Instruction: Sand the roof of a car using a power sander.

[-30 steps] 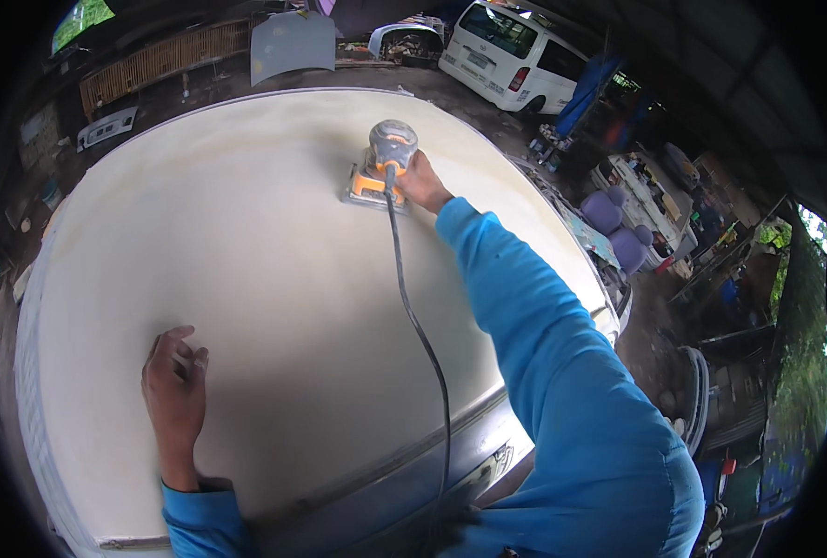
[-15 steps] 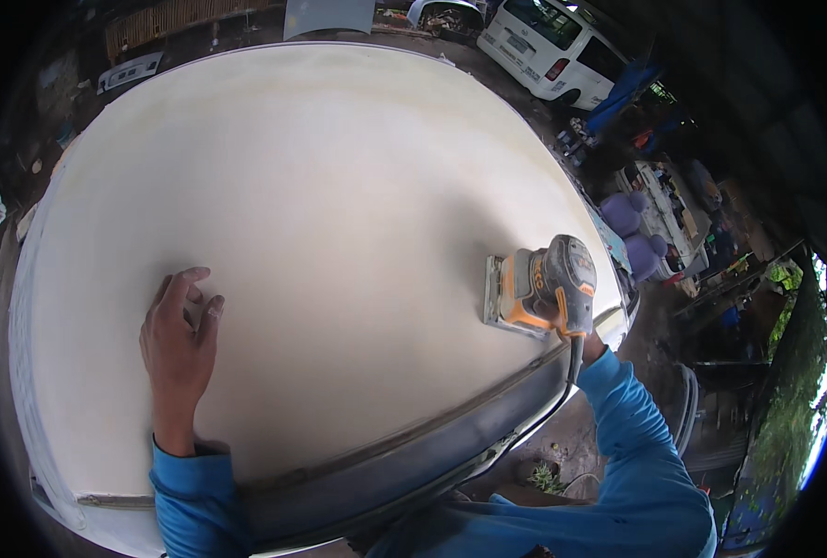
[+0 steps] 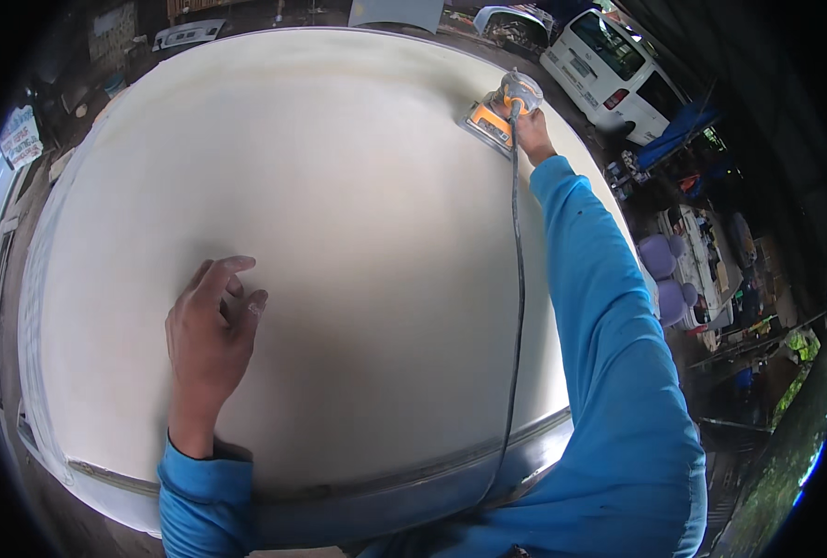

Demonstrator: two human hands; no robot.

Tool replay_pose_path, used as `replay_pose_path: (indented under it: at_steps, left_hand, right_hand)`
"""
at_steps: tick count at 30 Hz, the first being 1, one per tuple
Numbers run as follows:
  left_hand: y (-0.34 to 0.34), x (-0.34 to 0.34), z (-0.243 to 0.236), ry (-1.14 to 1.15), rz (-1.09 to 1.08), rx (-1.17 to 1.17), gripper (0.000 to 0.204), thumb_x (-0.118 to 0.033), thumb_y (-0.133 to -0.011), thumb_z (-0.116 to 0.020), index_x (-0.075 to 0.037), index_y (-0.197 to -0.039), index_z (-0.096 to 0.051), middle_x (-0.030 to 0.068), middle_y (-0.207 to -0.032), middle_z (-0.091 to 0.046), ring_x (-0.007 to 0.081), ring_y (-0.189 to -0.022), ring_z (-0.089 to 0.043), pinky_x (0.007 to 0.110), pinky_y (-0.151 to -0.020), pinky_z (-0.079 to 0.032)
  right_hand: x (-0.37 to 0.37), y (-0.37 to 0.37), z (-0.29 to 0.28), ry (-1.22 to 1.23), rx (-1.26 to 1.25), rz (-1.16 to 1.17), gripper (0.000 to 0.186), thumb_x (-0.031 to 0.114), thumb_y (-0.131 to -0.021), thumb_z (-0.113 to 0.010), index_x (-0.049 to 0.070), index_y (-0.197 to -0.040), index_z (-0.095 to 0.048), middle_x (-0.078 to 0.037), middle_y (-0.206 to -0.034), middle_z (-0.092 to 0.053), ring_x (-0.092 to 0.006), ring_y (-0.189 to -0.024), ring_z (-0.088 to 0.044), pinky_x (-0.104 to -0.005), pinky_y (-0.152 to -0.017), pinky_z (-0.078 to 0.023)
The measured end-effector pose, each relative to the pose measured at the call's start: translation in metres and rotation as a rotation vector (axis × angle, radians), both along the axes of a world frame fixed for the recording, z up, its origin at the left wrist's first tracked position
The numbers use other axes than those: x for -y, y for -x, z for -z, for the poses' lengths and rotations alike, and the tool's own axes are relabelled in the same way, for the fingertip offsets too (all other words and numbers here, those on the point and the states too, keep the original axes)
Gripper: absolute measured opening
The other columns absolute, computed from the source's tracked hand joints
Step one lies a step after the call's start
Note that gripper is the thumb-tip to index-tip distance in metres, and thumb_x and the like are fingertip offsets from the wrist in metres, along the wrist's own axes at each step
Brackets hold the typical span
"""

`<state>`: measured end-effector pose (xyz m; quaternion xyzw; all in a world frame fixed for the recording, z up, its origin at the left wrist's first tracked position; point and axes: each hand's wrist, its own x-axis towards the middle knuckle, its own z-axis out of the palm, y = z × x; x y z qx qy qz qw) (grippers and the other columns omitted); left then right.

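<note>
A broad cream-coloured car roof (image 3: 339, 214) fills the middle of the head view. At its far right part, my right hand (image 3: 534, 135) grips an orange and grey electric sander (image 3: 493, 116), whose pad is down on the roof. A dark cord (image 3: 517, 260) runs from the sander down over the roof to the near edge. My left hand (image 3: 213, 330), in a blue sleeve, is over the left part of the roof with its fingers apart and loosely bent, holding nothing; whether its fingertips touch the surface I cannot tell.
A white van (image 3: 609, 70) stands beyond the far right edge, by a blue tarp (image 3: 674, 130). Purple seats (image 3: 665, 256) and clutter lie along the right side. A grey panel (image 3: 395, 13) and a bumper (image 3: 186, 33) stand behind the roof. A sign (image 3: 20, 137) is at left.
My right hand and the sander came down toward the near right edge half a second ago and are now back at the far right. My left hand shifted slightly right; the view has shifted too.
</note>
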<state>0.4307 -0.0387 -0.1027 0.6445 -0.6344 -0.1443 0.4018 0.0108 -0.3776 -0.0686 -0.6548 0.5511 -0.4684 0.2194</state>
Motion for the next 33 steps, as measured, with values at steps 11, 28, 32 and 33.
replay_pose_path:
  at_steps: [11, 28, 32, 33]
  left_hand:
    - [-0.001, 0.001, 0.001, 0.044, 0.023, 0.000, 0.031, -0.004, -0.081, -0.074, -0.007, -0.111, -0.065, 0.0084, -0.084, -0.061, 0.0206, -0.054, -0.046, 0.037, -0.056, -0.041]
    - [0.007, -0.003, 0.000, 0.042, 0.023, 0.079, 0.033, -0.004, -0.082, -0.073, -0.009, -0.114, -0.064, 0.0080, -0.087, -0.058, 0.0206, -0.057, -0.046, 0.036, -0.060, -0.042]
    - [0.007, -0.003, 0.001, 0.083, 0.026, 0.077, 0.034, -0.004, -0.082, -0.073, -0.009, -0.114, -0.064, 0.0079, -0.088, -0.058, 0.0203, -0.058, -0.049, 0.035, -0.061, -0.044]
    - [0.007, -0.002, 0.001, 0.061, 0.018, 0.073, 0.035, -0.003, -0.081, -0.073, -0.010, -0.114, -0.064, 0.0079, -0.088, -0.059, 0.0204, -0.058, -0.050, 0.035, -0.061, -0.045]
  right_hand:
    - [-0.125, 0.087, 0.030, -0.072, -0.184, 0.221, 0.093, 0.040, -0.075, -0.088, -0.007, -0.140, -0.040, -0.019, -0.128, -0.058, -0.0274, -0.117, -0.057, -0.0369, -0.101, -0.047]
    - [-0.293, 0.169, 0.040, -0.063, -0.083, -0.019, 0.054, 0.023, -0.086, -0.081, 0.000, -0.127, -0.053, -0.008, -0.116, -0.060, -0.0169, -0.101, -0.058, -0.0330, -0.087, -0.050]
    - [-0.158, 0.121, 0.032, -0.109, -0.038, 0.043, 0.070, 0.030, -0.080, -0.085, -0.003, -0.131, -0.048, -0.009, -0.117, -0.061, -0.0186, -0.103, -0.060, -0.0314, -0.088, -0.051]
    - [-0.125, 0.102, 0.028, -0.127, -0.028, 0.060, 0.079, 0.033, -0.077, -0.087, -0.004, -0.133, -0.046, -0.011, -0.118, -0.061, -0.0197, -0.104, -0.060, -0.0307, -0.089, -0.051]
